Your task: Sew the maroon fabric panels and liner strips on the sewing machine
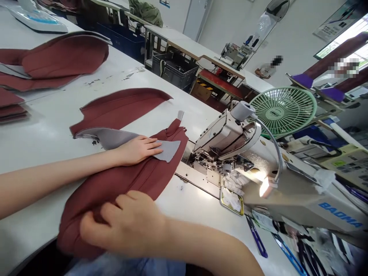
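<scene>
My left hand [137, 148] lies flat with fingers stretched out on a grey lining piece [115, 138] that rests over a dark red fabric panel [135, 178]. My right hand [126, 224] is curled closed, pinching the near edge of the same red panel by the table's front edge. The panel's far tip reaches toward the needle area of a white sewing machine [230, 138]. A second red panel [120, 107] lies flat just beyond the grey piece.
Stacked red pieces [57, 57] sit at the far left of the white table [43, 153]. A green fan [283, 111] stands behind the machine, whose lamp [266, 188] is lit. Other tables, a dark crate [175, 69] and an iron [37, 19] lie beyond.
</scene>
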